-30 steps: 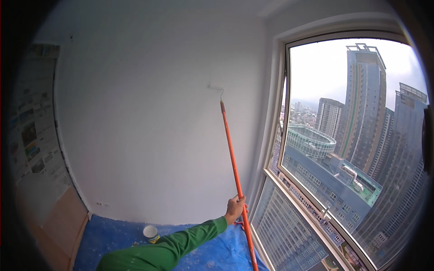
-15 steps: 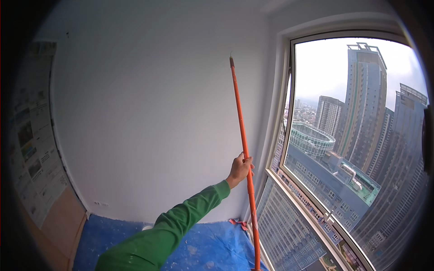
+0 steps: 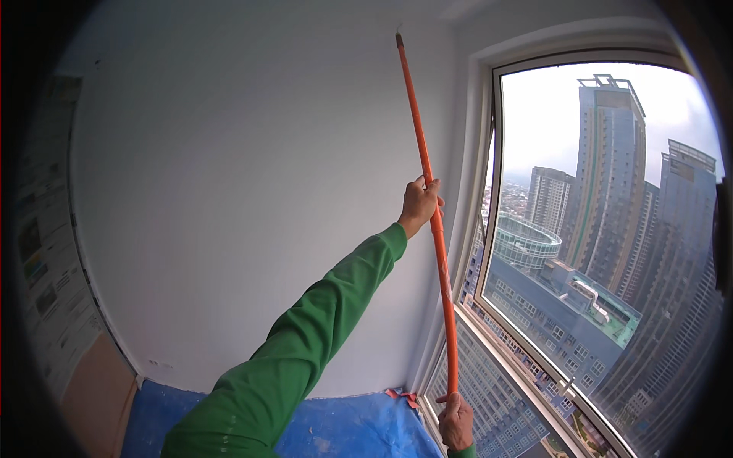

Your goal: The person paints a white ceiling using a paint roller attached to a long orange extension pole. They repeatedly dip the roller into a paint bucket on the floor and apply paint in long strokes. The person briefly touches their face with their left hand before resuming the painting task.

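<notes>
Grip: with our right hand point(image 3: 456, 424) closed low around the orange pole point(image 3: 446, 305) and our left hand point(image 3: 418, 206) wrapped higher, we best push from below and steady above, where it slants beside the window point(image 3: 542, 114) before the pale wall point(image 3: 244, 214).

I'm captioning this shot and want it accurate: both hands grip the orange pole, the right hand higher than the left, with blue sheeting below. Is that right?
Not quite: the head view shows the left hand higher and the right hand lower. Both grip the orange pole, with blue sheeting below.
</notes>
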A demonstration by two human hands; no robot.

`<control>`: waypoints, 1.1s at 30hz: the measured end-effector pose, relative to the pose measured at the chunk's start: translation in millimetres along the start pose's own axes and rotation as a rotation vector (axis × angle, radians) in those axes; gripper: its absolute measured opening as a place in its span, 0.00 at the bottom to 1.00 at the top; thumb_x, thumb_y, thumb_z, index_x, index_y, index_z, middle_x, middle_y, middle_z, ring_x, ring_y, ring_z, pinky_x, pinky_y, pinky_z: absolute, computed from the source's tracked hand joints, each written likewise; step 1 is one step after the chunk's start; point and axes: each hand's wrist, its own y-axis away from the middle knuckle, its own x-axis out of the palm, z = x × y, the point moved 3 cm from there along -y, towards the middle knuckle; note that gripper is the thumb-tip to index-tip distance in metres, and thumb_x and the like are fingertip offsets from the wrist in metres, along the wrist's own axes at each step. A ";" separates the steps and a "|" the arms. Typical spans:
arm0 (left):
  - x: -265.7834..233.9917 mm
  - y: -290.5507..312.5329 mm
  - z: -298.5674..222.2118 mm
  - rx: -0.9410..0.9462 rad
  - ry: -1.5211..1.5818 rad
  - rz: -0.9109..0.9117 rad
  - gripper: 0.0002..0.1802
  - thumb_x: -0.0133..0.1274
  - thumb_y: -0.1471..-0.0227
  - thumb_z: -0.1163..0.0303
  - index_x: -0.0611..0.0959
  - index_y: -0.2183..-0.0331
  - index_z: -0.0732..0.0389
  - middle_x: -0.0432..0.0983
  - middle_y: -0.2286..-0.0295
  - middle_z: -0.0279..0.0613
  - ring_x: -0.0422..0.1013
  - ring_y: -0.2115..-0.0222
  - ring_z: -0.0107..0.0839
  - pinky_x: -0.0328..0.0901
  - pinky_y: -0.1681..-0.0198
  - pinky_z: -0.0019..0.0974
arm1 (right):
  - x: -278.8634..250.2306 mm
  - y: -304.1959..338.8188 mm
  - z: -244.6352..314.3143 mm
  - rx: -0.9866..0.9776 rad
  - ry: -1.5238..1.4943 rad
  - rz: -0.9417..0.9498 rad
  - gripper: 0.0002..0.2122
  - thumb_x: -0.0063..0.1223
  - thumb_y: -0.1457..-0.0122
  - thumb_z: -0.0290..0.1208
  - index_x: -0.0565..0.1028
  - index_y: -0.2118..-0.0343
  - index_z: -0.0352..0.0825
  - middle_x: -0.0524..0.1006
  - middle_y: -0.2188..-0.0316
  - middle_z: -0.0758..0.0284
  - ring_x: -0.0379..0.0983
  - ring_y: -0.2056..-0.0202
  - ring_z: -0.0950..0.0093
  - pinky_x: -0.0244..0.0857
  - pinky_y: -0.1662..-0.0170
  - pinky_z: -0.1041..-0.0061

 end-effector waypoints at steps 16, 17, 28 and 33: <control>24.2 25.9 30.8 -0.072 -0.058 -0.110 0.21 0.43 0.41 0.59 0.73 0.59 0.71 0.73 0.81 0.43 0.69 0.87 0.29 0.66 0.80 0.33 | -60.5 48.0 -34.7 -0.109 0.439 0.114 0.15 0.31 0.38 0.33 0.74 0.65 0.33 0.74 0.73 0.53 0.71 0.72 0.55 0.62 0.67 0.60; 21.7 34.2 41.0 -0.077 -0.061 -0.135 0.21 0.42 0.41 0.59 0.73 0.59 0.70 0.73 0.81 0.42 0.69 0.88 0.29 0.65 0.80 0.33 | -66.9 67.3 -46.8 -0.123 0.431 0.097 0.15 0.32 0.38 0.34 0.74 0.66 0.34 0.75 0.73 0.55 0.70 0.73 0.56 0.62 0.68 0.60; 67.4 200.1 119.6 -0.312 0.100 -0.221 0.24 0.43 0.40 0.57 0.71 0.51 0.67 0.72 0.83 0.40 0.69 0.88 0.26 0.64 0.86 0.29 | -195.9 235.3 -197.5 0.318 0.356 0.363 0.23 0.29 0.36 0.49 0.74 0.66 0.35 0.69 0.79 0.60 0.63 0.76 0.66 0.58 0.68 0.64; 85.4 292.5 146.0 -0.438 0.130 -0.230 0.27 0.45 0.41 0.55 0.69 0.48 0.66 0.71 0.84 0.39 0.68 0.88 0.25 0.64 0.85 0.29 | -233.2 291.2 -195.5 0.478 0.494 0.377 0.18 0.35 0.38 0.43 0.76 0.70 0.36 0.75 0.76 0.57 0.70 0.74 0.59 0.62 0.69 0.60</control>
